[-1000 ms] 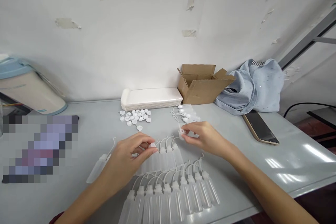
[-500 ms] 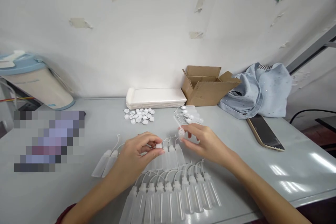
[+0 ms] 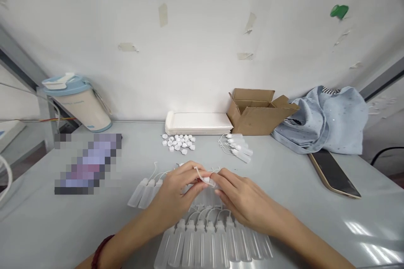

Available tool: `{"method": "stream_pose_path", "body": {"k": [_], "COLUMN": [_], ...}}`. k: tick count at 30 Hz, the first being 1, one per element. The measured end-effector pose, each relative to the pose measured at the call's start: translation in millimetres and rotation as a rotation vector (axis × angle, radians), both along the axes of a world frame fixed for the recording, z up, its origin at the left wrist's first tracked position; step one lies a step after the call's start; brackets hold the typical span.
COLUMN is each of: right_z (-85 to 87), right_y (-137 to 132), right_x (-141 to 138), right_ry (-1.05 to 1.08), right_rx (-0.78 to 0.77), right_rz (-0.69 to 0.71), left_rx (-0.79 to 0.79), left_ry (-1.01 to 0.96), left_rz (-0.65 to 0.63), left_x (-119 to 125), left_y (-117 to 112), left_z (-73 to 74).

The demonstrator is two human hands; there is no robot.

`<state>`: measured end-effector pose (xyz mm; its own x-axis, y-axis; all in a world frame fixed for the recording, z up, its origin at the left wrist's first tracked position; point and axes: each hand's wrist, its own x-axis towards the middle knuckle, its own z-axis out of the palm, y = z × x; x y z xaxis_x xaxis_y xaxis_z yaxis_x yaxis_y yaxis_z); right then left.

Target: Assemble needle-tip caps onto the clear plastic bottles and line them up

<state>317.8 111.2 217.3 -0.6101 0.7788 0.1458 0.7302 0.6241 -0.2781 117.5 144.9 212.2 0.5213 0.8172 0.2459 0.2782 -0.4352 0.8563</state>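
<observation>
In the middle of the head view both hands meet over a small translucent squeeze bottle (image 3: pixel 212 182) with a thin bent strap at its neck. My right hand (image 3: pixel 244 195) is closed around the bottle, hiding most of it. Thumb and fingers of my left hand (image 3: pixel 179 187) pinch a small white cap (image 3: pixel 206 179) against the bottle's neck end; whether it is seated I cannot tell. Below the hands lies a row of similar bottles (image 3: pixel 200 243) with curved straps. Left of my left hand are several more bottles (image 3: pixel 143 192), and others lie partly hidden under the hands.
Loose white caps (image 3: pixel 178 142) lie scattered ahead, before a stack of white padded sheets (image 3: pixel 198 124). Several bottles (image 3: pixel 241 147) rest near an open cardboard box (image 3: pixel 261 119). Further right are a blue cloth bag (image 3: pixel 337 122) and a phone (image 3: pixel 336 174); a tumbler (image 3: pixel 83 107) stands left.
My hands have come together, bringing the cap from my left hand and the bottle in my right to each other. The bottle has tilted over, and the camera view has shifted.
</observation>
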Motion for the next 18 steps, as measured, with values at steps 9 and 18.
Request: {"method": "stream_pose_path", "body": {"k": [9,18], "right_z": [-8.8,-8.3], "right_y": [0.1,-2.3], "right_x": [-1.9,-1.7], "right_ry": [0.107,0.340], "right_rx": [0.028,-0.210], "right_rz": [0.006,-0.049], "left_rx": [0.023,-0.227], "left_ry": [-0.058,-0.104], "left_rz": [0.001,0.041], "left_x": [-2.0,0.2], "left_y": [-1.5,-2.1], "left_z": [0.4,3.2]}}
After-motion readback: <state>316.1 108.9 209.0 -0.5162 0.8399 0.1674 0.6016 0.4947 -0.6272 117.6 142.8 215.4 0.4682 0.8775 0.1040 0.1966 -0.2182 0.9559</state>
